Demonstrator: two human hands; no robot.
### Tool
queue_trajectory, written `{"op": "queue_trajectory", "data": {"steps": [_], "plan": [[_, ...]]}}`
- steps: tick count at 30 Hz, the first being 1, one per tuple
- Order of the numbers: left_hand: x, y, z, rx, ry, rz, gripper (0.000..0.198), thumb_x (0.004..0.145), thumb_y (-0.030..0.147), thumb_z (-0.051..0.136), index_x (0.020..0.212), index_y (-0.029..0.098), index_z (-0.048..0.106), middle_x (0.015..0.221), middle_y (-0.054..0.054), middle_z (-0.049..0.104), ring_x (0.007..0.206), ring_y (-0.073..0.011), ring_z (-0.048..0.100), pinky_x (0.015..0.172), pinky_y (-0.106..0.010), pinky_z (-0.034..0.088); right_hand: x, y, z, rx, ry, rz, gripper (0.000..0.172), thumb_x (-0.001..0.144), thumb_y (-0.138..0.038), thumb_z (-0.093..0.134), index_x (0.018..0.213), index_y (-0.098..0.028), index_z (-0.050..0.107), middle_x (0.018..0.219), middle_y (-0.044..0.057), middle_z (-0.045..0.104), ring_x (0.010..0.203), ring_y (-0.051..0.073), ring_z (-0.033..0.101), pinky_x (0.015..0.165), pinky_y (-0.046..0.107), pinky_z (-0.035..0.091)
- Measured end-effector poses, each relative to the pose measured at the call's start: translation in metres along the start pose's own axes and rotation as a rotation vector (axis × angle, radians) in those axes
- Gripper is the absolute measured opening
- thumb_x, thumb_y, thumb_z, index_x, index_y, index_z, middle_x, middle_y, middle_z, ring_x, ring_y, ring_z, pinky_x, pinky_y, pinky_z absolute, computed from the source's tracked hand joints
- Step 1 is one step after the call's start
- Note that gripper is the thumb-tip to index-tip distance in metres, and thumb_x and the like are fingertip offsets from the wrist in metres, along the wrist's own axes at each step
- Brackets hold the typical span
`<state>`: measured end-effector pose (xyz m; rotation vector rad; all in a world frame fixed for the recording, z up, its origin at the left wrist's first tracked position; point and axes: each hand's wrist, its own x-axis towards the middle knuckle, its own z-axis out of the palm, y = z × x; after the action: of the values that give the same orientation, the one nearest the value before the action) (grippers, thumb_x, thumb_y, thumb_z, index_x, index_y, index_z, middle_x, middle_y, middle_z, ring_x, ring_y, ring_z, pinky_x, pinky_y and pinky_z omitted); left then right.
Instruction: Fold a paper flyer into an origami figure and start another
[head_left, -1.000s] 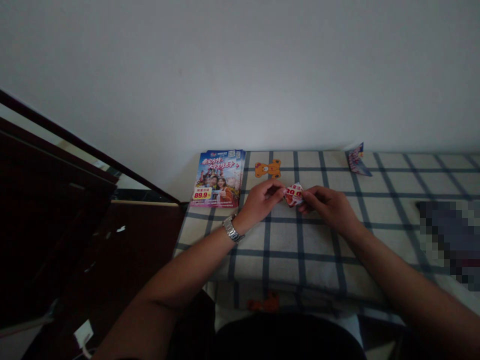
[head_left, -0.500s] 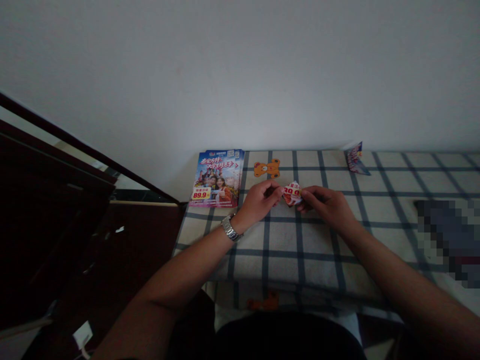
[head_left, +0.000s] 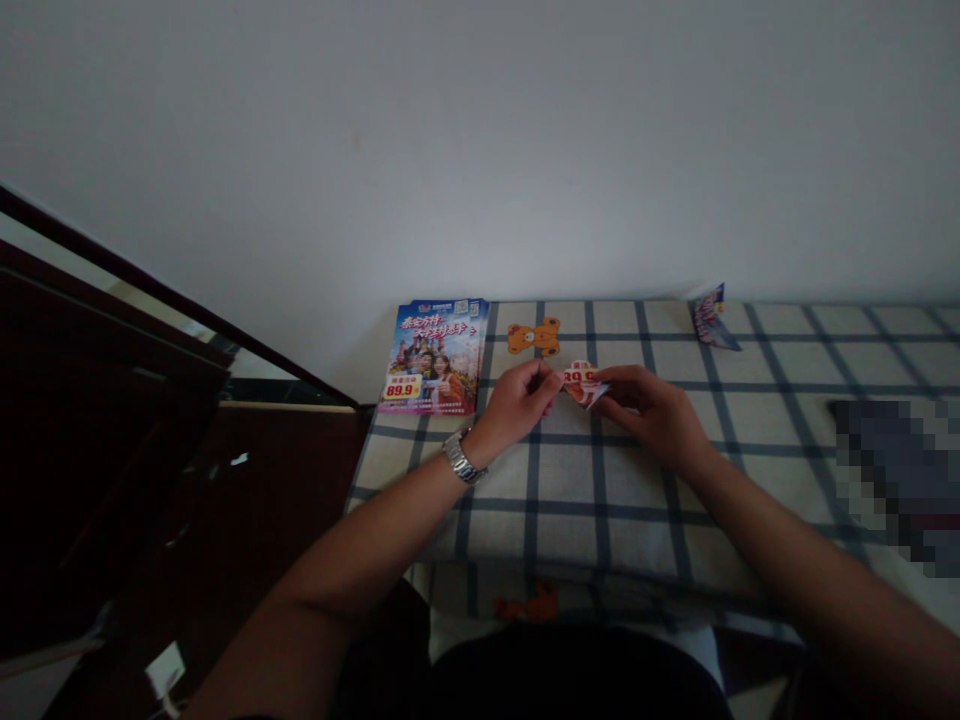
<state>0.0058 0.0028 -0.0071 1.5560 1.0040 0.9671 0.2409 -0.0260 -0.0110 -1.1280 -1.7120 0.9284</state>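
Between my two hands is a small piece of folded paper [head_left: 581,386], printed with red numerals on white, held just above the checked cloth. My left hand [head_left: 523,400], with a metal watch [head_left: 462,456] at the wrist, pinches its left corner between thumb and fingers. On the opposite side, my right hand [head_left: 654,412] grips the paper's right edge, fingers over the top and thumb below. Left of my hands lies a stack of printed flyers [head_left: 433,358]. Behind and to the right stands another folded paper [head_left: 712,318], close to the wall.
A checked tablecloth [head_left: 570,485] with a printed bear [head_left: 534,337] covers the table, which meets a pale wall [head_left: 525,150]. At the right edge lies a dark, pixelated object [head_left: 904,480]. Dark wooden furniture [head_left: 90,420] stands to the left.
My right hand has shifted its grip, its fingers now reaching over the paper's top right edge. The folded paper has tilted and its shape looks lower and more triangular. My left hand has barely moved.
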Motion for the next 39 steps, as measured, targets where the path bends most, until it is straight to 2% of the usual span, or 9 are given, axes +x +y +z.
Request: {"op": "queue_trajectory", "data": {"steps": [10,17,21,24,29,34,39], "plan": [[-0.002,0.004,0.0,0.075,-0.045,0.032,0.048,0.101,0.064,0.057,0.084,0.019,0.06,0.064,0.003,0.056,0.055,-0.0099,0.053,0.053,-0.023,0.039,0.0,-0.001,-0.004,-0.09,0.024,0.046,0.03,0.094,-0.048,0.075,0.113,-0.025,0.076,0.101,0.007,0.081,0.084,0.023,0.077,0.076,0.037,0.064],[-0.004,0.008,-0.001,0.228,-0.025,0.099,0.051,0.105,0.063,0.05,0.083,0.019,0.064,0.066,0.001,0.058,0.06,-0.0122,0.052,0.056,-0.026,0.038,0.0,-0.011,-0.003,-0.025,0.029,0.113,0.03,0.096,-0.052,0.072,0.104,-0.023,0.072,0.072,0.001,0.068,0.06,0.016,0.062,0.055,0.029,0.049],[-0.002,0.008,0.0,0.215,0.026,0.185,0.04,0.103,0.057,0.06,0.093,0.019,0.067,0.082,-0.002,0.067,0.074,-0.0139,0.061,0.068,-0.027,0.048,0.001,-0.013,-0.001,0.06,0.006,0.167,0.033,0.094,-0.055,0.073,0.097,-0.023,0.068,0.067,-0.002,0.064,0.055,0.014,0.057,0.049,0.027,0.043],[-0.001,0.007,0.001,0.144,-0.001,0.239,0.033,0.102,0.052,0.065,0.106,0.019,0.069,0.1,-0.006,0.073,0.089,-0.0168,0.069,0.081,-0.03,0.055,0.002,-0.015,-0.001,0.086,-0.028,0.175,0.032,0.095,-0.054,0.073,0.096,-0.023,0.067,0.065,-0.003,0.062,0.054,0.013,0.055,0.049,0.026,0.042],[0.0,0.005,0.001,0.126,-0.012,0.23,0.032,0.103,0.05,0.064,0.101,0.019,0.071,0.095,-0.006,0.075,0.087,-0.0166,0.07,0.079,-0.03,0.055,0.003,-0.015,0.0,0.139,-0.064,0.199,0.034,0.095,-0.055,0.073,0.096,-0.022,0.067,0.064,-0.003,0.062,0.052,0.012,0.055,0.048,0.025,0.041],[0.001,0.005,0.0,0.048,-0.021,0.18,0.038,0.101,0.056,0.065,0.098,0.018,0.07,0.092,-0.005,0.074,0.081,-0.0152,0.068,0.076,-0.028,0.056,0.003,-0.016,0.0,0.194,-0.079,0.233,0.037,0.094,-0.057,0.074,0.104,-0.021,0.07,0.07,0.0,0.069,0.058,0.015,0.063,0.055,0.028,0.052],[0.0,0.007,0.0,0.062,-0.009,0.172,0.041,0.101,0.059,0.064,0.096,0.018,0.069,0.091,-0.006,0.073,0.08,-0.0152,0.066,0.076,-0.028,0.055,0.004,-0.018,-0.001,0.176,-0.094,0.24,0.039,0.095,-0.06,0.071,0.097,-0.021,0.072,0.073,0.002,0.071,0.06,0.015,0.064,0.058,0.028,0.055]]}}
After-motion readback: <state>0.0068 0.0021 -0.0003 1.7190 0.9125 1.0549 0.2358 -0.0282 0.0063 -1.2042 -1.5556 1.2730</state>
